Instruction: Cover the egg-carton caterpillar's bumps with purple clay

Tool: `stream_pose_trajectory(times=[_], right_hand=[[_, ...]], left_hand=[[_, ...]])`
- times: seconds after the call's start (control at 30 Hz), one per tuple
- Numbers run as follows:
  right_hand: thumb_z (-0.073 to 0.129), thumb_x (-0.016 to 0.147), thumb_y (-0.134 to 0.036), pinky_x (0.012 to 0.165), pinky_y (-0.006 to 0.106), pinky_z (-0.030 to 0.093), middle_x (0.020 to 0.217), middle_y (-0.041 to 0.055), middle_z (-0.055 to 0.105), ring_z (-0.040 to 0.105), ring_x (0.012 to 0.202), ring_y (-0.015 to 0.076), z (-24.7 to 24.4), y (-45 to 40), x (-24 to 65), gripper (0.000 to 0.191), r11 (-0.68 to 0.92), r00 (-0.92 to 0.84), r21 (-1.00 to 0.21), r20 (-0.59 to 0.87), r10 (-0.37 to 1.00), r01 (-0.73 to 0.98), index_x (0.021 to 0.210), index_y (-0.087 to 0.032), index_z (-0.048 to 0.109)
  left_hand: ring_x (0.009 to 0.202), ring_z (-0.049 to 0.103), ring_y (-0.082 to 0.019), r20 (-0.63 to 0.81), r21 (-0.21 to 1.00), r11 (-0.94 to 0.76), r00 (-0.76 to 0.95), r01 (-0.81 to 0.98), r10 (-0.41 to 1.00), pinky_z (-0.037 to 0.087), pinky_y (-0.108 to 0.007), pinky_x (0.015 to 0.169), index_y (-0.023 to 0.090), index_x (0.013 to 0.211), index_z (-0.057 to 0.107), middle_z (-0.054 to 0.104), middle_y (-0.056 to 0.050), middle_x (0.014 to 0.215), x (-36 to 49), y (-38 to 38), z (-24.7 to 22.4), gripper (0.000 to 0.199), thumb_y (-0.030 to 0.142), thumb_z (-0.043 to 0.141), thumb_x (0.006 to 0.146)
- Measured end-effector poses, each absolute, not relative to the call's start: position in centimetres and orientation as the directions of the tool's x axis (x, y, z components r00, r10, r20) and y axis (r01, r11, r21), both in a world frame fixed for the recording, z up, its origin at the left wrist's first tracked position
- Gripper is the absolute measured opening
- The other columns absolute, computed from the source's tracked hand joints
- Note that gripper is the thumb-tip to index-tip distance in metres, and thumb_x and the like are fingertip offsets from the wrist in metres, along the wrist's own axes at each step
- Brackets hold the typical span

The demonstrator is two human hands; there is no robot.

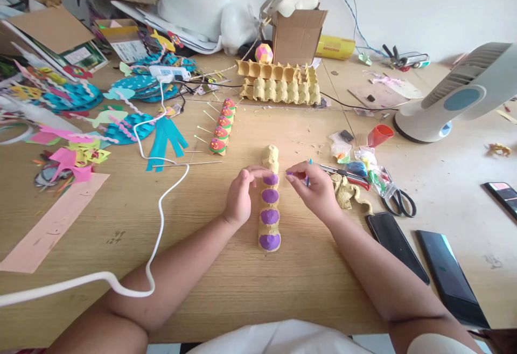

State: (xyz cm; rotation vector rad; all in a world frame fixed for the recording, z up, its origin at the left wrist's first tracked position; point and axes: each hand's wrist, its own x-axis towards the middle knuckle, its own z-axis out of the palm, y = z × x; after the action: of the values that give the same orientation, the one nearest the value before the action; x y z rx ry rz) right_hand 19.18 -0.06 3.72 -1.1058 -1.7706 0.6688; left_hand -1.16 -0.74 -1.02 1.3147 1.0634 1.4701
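Through the head camera I have the strip lying flat on the table, lengthwise between both hands, its near end towards me. It looks like moulded paper pulp, a row of humps, so I judge it very light and fairly stiff over each hump, but weak at the necks between, where it could bend or tear. The rough skin should not be slippery.

Four humps carry purple patches; the farthest hump is bare. The patches look like soft clay, likely to dent or smear under a fingertip, so I would hold the strip low along its side edges, or by that bare hump.

My left hand has its thumb and fingers apart, fingers stretched to the farthest purple patch; whether they touch it or hang just over it, I can't tell. My right hand is just beside the strip, thumb and fingertip pinched on a purple bit. That bit seems soft and nearly weightless, so a light pinch should do. A blue stick shows at the same hand; its grip is hidden.
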Motion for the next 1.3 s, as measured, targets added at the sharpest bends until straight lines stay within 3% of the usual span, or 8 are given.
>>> stream_pose_trajectory(times=[0.13, 0.23, 0.53, 0.73, 0.9, 1.03, 1.17, 1.3], right_hand=[[0.080, 0.086, -0.062, 0.064, 0.032, 0.046, 0.073, 0.0015, 0.066, 0.053, 0.065, 0.0158, 3.4, 0.6, 19.5, 0.042, 0.215, -0.062, -0.939, 0.206, 0.977, 0.269, 0.083, -0.023, 0.067], [0.074, 0.087, -0.070, 0.061, 0.030, 0.043, 0.072, 0.0015, 0.066, 0.053, 0.064, 0.0153, 3.5, 1.0, 19.9, 0.049, 0.138, -0.077, -0.962, 0.123, 0.989, 0.236, 0.084, -0.022, 0.066], [0.047, 0.101, -0.076, 0.067, 0.030, 0.044, 0.074, 0.0015, 0.062, 0.054, 0.068, 0.0155, 5.0, 0.6, 19.3, 0.059, 0.263, -0.358, -0.899, 0.131, 0.924, 0.350, 0.083, -0.022, 0.063], [0.047, 0.099, -0.079, 0.066, 0.030, 0.043, 0.067, 0.0004, 0.058, 0.052, 0.065, 0.0148, 5.3, 0.4, 17.9, 0.065, 0.255, -0.450, -0.903, 0.079, 0.890, 0.345, 0.070, -0.022, 0.056], [0.063, 0.091, -0.078, 0.063, 0.028, 0.043, 0.073, 0.0000, 0.062, 0.053, 0.068, 0.0147, 5.5, 1.0, 17.1, 0.058, 0.092, -0.436, -0.950, -0.051, 0.898, 0.300, 0.081, -0.020, 0.065], [0.070, 0.087, -0.075, 0.062, 0.027, 0.041, 0.072, -0.0030, 0.056, 0.049, 0.065, 0.0124, 5.5, 1.4, 16.1, 0.055, 0.000, -0.451, -0.984, -0.083, 0.888, 0.180, 0.085, -0.021, 0.063], [0.067, 0.087, -0.078, 0.062, 0.028, 0.040, 0.069, -0.0036, 0.051, 0.045, 0.064, 0.0122, 4.8, 1.5, 15.5, 0.058, 0.004, -0.417, -0.996, -0.032, 0.908, 0.086, 0.076, -0.022, 0.057], [0.060, 0.089, -0.083, 0.061, 0.029, 0.040, 0.066, -0.0018, 0.052, 0.045, 0.062, 0.0131, 4.4, 1.5, 15.7, 0.064, 0.069, -0.363, -0.985, 0.007, 0.932, 0.156, 0.071, -0.022, 0.056]], left_hand=[[0.096, 0.064, -0.023, 0.234, 0.968, -0.248, -0.211, -0.038, 0.949, 0.049, -0.038, 0.086, 0.026, 0.103, 0.082, 0.079, -0.006, 0.111, -1.3, -0.2, -1.5, 0.051, 0.065, 0.049, 0.104], [0.101, 0.067, -0.022, 0.236, 0.967, -0.250, -0.195, -0.046, 0.952, 0.050, -0.036, 0.093, 0.024, 0.102, 0.080, 0.079, -0.006, 0.108, -1.2, -0.2, -1.2, 0.037, 0.057, 0.063, 0.101], [0.099, 0.065, -0.023, 0.477, 0.854, -0.485, 0.092, 0.189, 0.874, 0.051, -0.036, 0.084, 0.028, 0.125, 0.078, 0.077, -0.009, 0.113, -1.2, -0.7, -0.1, 0.034, 0.041, 0.077, 0.094], [0.089, 0.066, -0.021, 0.547, 0.814, -0.550, 0.074, 0.186, 0.834, 0.050, -0.037, 0.085, 0.028, 0.099, 0.081, 0.077, -0.004, 0.094, -1.2, -0.6, 0.0, 0.009, 0.035, 0.079, 0.094], [0.076, 0.059, -0.017, 0.469, 0.872, -0.452, -0.051, 0.189, 0.882, 0.045, -0.033, 0.072, 0.025, 0.090, 0.077, 0.074, -0.003, 0.087, -1.2, -0.5, -0.1, 0.019, 0.044, 0.078, 0.094], [0.076, 0.059, -0.016, 0.396, 0.914, -0.383, -0.091, 0.132, 0.914, 0.048, -0.031, 0.074, 0.023, 0.096, 0.077, 0.074, -0.004, 0.090, -1.3, -0.5, -0.5, 0.024, 0.047, 0.075, 0.095], [0.090, 0.068, -0.019, 0.366, 0.930, -0.363, -0.058, 0.063, 0.929, 0.053, -0.032, 0.083, 0.024, 0.114, 0.077, 0.077, -0.008, 0.106, -1.4, -0.6, -0.8, 0.029, 0.045, 0.074, 0.096], [0.093, 0.069, -0.020, 0.393, 0.915, -0.389, -0.013, 0.110, 0.920, 0.053, -0.033, 0.084, 0.023, 0.107, 0.079, 0.078, -0.007, 0.102, -1.3, -0.6, -0.8, 0.021, 0.040, 0.078, 0.094]])
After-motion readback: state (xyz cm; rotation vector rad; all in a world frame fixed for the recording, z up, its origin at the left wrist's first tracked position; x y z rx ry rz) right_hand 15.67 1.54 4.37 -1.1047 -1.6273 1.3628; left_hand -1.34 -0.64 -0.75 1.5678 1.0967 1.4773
